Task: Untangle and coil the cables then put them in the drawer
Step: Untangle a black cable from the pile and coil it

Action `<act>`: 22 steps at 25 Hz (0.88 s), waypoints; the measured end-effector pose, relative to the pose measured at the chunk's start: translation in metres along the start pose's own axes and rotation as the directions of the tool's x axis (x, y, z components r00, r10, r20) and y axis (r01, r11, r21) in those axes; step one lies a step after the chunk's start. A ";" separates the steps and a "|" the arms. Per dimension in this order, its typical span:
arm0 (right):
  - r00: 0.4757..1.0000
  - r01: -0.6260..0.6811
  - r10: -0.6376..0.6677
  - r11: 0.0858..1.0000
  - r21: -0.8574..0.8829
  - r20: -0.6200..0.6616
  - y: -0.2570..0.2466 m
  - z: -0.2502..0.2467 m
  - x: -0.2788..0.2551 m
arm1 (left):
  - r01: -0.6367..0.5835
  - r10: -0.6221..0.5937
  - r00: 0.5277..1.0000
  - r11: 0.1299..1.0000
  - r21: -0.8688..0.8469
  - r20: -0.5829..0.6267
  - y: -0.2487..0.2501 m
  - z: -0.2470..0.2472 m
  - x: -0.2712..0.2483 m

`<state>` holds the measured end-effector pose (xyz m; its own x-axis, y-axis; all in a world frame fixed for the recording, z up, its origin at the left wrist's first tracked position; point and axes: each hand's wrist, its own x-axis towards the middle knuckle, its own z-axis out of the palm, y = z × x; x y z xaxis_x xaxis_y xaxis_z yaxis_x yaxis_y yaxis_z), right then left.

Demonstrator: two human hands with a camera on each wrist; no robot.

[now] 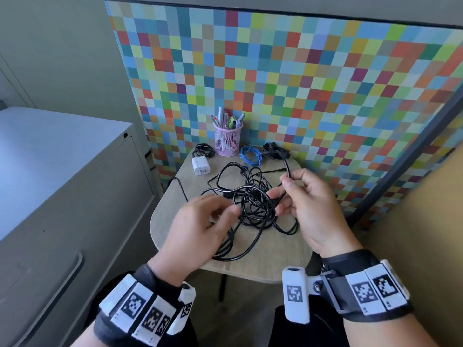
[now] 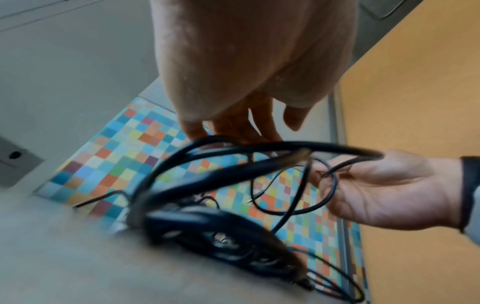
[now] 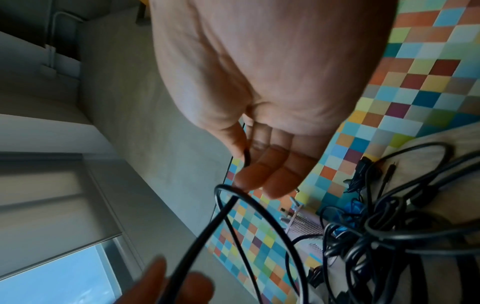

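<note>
Several knots: black cables [image 1: 253, 204] were massed in a tangle at the table's [image 1: 175, 221] centre, unsorted and uncoiled.
Right hand: the right hand [image 1: 313, 209] was closed on one black strand, pinched between thumb and fingers and lifted off toward 1 o'clock of the tangle.
Left hand: the left hand [image 1: 198, 229] was blurred at 8 o'clock of the tangle; fingers were curled at a strand, but whether it was gripped cannot be told.
Snag risk: if the lifted strand were pulled hard, loops were judged likely to be cinched tighter, since it was threaded through the others.
Drag risk: the whole tangle could be hauled along with the strand, and the charger [image 1: 200, 166] at 11 o'clock or the blue cable [image 1: 250, 156] at 12 o'clock could be swept aside.
Cup risk: the pen cup [image 1: 227, 141] at 12 o'clock could be tipped by a whipping plug.
Edge risk: a loop [image 1: 225, 256] at 6 o'clock was lying near the rim and could be slid off.
Drawer: the cabinet [image 1: 62, 196] was seen at 9 o'clock, shut, so nothing could be stowed yet.
</note>
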<state>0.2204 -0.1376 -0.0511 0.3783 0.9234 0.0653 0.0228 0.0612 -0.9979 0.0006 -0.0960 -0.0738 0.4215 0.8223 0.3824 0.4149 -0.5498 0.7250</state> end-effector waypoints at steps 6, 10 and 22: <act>0.977 0.080 -0.047 0.986 -0.150 0.208 0.004 0.022 -0.011 | -0.023 -0.006 0.975 0.992 0.127 0.223 0.019 0.013 0.007; 0.977 0.160 -0.100 0.929 -0.333 0.189 0.013 0.017 -0.009 | 0.101 -0.091 0.974 0.994 -0.035 0.207 0.014 -0.006 0.008; 0.991 0.049 -0.035 0.993 -0.109 0.127 0.012 -0.003 -0.002 | 0.193 -0.242 0.968 0.890 -0.414 -0.068 -0.018 -0.072 0.015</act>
<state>0.2230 -0.1403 -0.0636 0.2566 0.9613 0.1003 0.1419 0.0652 -0.9877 -0.0584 -0.0631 -0.0398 0.2530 0.9389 0.2335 0.1173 -0.2693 0.9559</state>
